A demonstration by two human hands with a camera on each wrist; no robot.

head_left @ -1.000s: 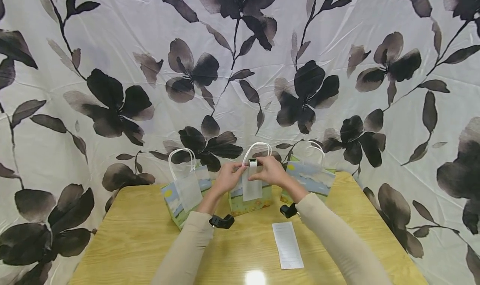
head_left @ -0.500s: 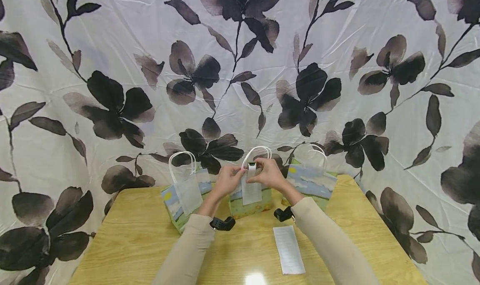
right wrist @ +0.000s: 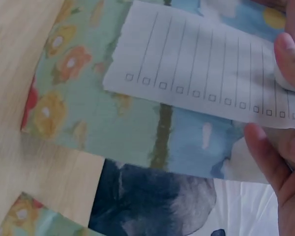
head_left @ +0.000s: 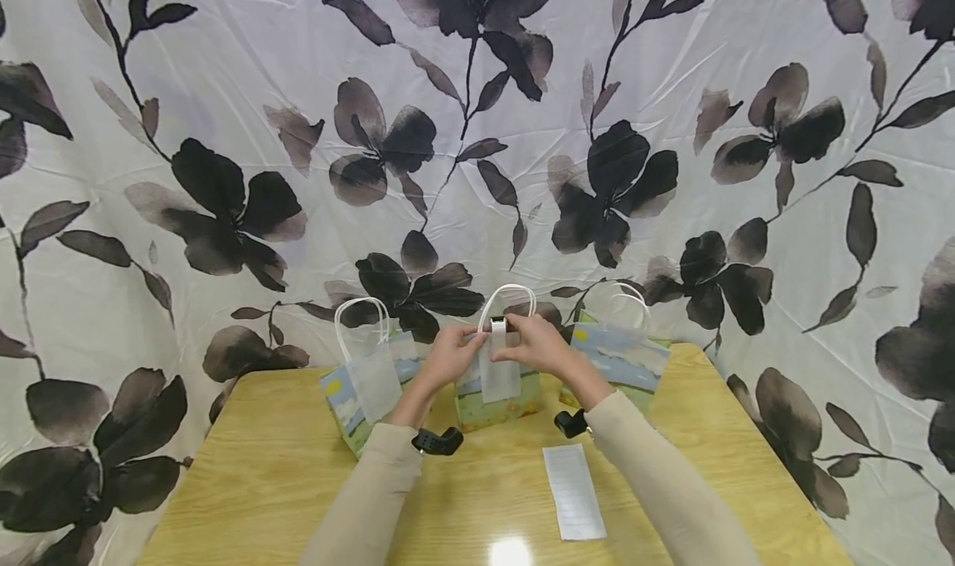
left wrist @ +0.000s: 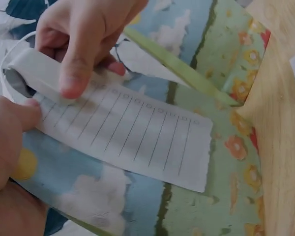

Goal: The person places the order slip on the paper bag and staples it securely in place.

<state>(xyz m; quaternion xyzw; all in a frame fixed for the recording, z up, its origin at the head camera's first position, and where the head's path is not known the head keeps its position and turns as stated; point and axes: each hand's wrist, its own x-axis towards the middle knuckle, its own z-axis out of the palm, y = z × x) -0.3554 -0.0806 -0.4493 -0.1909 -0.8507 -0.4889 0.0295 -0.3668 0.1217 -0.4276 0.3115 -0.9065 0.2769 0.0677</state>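
Observation:
My right hand (head_left: 543, 344) grips a small white stapler (left wrist: 39, 73) at the top of the middle gift bag (head_left: 485, 415). Its thumb presses along the stapler's side in the left wrist view. A lined paper slip with checkboxes (right wrist: 187, 59) hangs down the bag's front, its upper end under the stapler. My left hand (head_left: 451, 357) pinches the bag's top edge and the slip beside the stapler, with its thumb tip (left wrist: 32, 113) close to the stapler's dark end. The staple point itself is hidden. White twisted handles (head_left: 510, 289) rise above both hands.
On the left stands another painted bag (head_left: 343, 408) with a white slip (head_left: 375, 382) on its front. A third bag (head_left: 619, 359) is at the right. One lined slip (head_left: 574, 491) lies on the wooden table (head_left: 246, 466), before a floral cloth backdrop (head_left: 477, 160).
Both hands stay at the middle bag's top edge with the stapler and slip. The stapler and handles have shifted slightly left; the bags and loose slip stay in place.

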